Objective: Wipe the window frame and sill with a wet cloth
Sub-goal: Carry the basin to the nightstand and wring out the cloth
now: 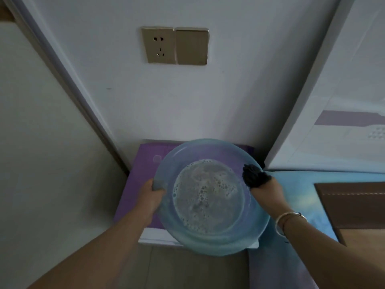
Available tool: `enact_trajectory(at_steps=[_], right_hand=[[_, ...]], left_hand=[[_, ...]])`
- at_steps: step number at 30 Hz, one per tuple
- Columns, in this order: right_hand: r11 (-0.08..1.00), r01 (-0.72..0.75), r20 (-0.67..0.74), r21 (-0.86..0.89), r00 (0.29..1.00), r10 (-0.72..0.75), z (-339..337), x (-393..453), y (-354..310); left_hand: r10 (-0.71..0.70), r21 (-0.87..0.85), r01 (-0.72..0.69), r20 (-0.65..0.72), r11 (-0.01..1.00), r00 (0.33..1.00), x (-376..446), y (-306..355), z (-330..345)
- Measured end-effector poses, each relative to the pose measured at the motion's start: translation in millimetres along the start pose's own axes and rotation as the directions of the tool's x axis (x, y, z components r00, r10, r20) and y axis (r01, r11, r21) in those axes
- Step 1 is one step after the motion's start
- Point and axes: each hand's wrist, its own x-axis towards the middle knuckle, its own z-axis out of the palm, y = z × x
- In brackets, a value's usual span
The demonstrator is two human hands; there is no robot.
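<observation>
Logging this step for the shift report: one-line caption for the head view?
Left hand and right hand, which grips a dark cloth, hold a blue basin of sudsy water above a purple box.

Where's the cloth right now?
In the head view the dark cloth is bunched in the right hand, at the right rim of the blue basin of soapy water, which the left hand grips on the opposite rim.

You've got no readable text, brand or nos. here. The purple flat box (133, 197) under the basin shows only a faint pale square mark, too blurred to read. Gold wall socket plate (159, 45): no lettering visible.
</observation>
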Motion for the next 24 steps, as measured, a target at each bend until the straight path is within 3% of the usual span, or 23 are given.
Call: enact_trajectory(at_steps=[5, 11, 15, 18, 21, 22, 24], right_hand=[[0.998, 0.053, -0.001, 0.025, 0.999, -0.053, 22, 51, 3], [0.999, 0.041, -0.035, -0.015, 0.999, -0.042, 71, 134, 83], [1.0, 0.02, -0.065, -0.016, 0.998, -0.021, 40, 86, 24], [0.979, 0.014, -0.007, -0.202, 1.0, -0.016, 35, 70, 13], [0.941, 0.188, -0.071, -0.283, 0.974, -0.216, 36, 48, 1], [0.94, 0.253, -0.062, -0.228, 0.96, -0.273, 41, 42, -6], [0.929, 0.37, 0.002, 0.012, 0.929, -0.37, 49, 28, -27]], left_hand=[[-0.05, -0.035, 0.05, 0.002, 0.998, 0.999, 63, -15, 28], [-0.046, -0.048, 0.044, -0.042, 0.998, 0.998, 76, -16, 50], [-0.06, -0.054, 0.057, -0.052, 0.997, 0.997, 78, -21, 55], [0.013, 0.128, -0.001, -0.097, 0.992, 0.995, 72, -16, 59], [0.295, 0.311, -0.205, -0.278, 0.928, 0.914, 50, 1, 62], [0.351, 0.271, -0.272, -0.305, 0.923, 0.886, 37, 11, 63], [0.273, 0.008, -0.276, -0.17, 0.961, 0.947, 8, 35, 69]])
